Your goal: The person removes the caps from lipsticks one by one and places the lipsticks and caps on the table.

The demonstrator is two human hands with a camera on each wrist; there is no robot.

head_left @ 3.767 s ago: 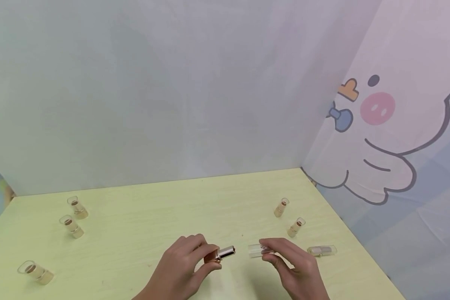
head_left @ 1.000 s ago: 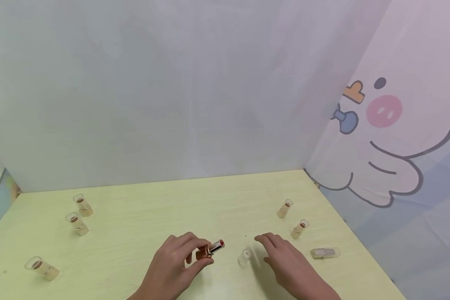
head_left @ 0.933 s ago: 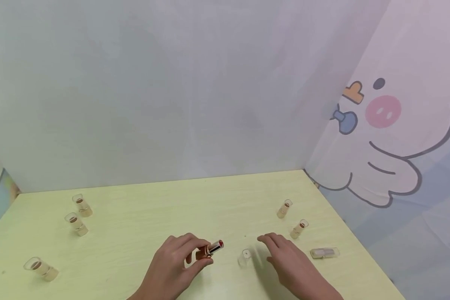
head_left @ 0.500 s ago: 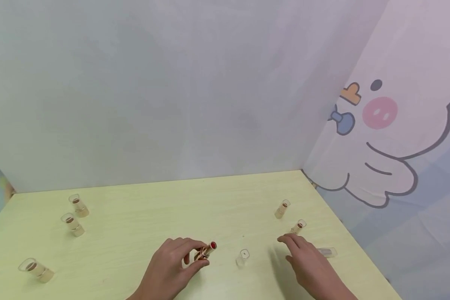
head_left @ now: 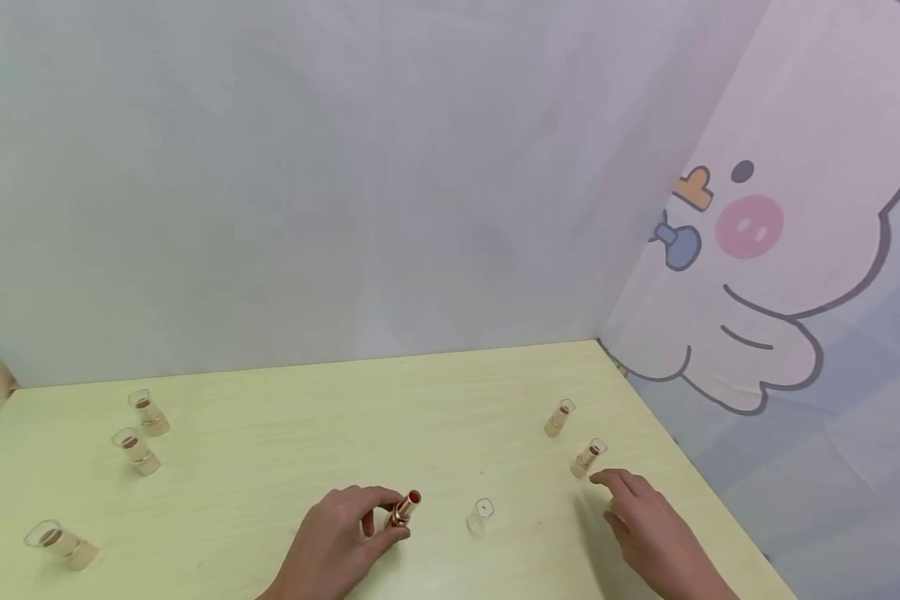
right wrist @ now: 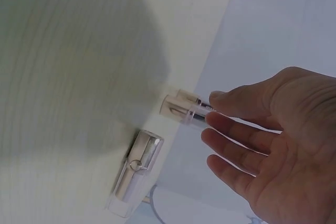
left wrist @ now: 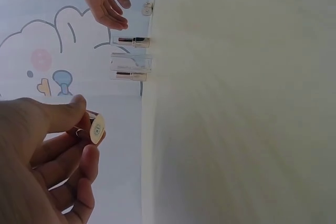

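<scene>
Left hand [head_left: 341,533]: thumb and forefinger pinch an uncapped lipstick [head_left: 405,508] by its gold-brown base. Other fingers curl loosely beneath. The lipstick is tilted, red tip up and toward the right, held clear of the counter [head_left: 270,458]. Left wrist view gives its underside: a pale label [left wrist: 97,130], print too small to read.

Clear cap [head_left: 480,516] stands by itself on the counter, near the left hand, just right of the uncapped lipstick and apart from it.

Right hand [head_left: 648,525]: palm-down over the right side of the counter, fingers slightly bent, thumb apart from them, nothing in its grasp. Its shadow falls on the counter to the left. Fingertips are just beside the nearer right lipstick [head_left: 588,459], which stands upright under a transparent cover; cannot tell whether they touch it. Farther right lipstick [head_left: 559,418] stands beyond, also upright and covered.

Right wrist view adds a lying lipstick [right wrist: 134,171], on its side on the counter near the two upright ones, transparent cover on. Head view has it hidden behind the right hand.

Far left of the counter: three upright lipsticks, all covered. Back one [head_left: 149,414] and middle one [head_left: 137,452] stand near each other; front one [head_left: 62,546] is well apart from them.

Grey cloth [head_left: 307,167] hangs behind the counter. Printed cloth [head_left: 750,333] on the right carries a white cartoon bird with pink cheek and blue bow.
</scene>
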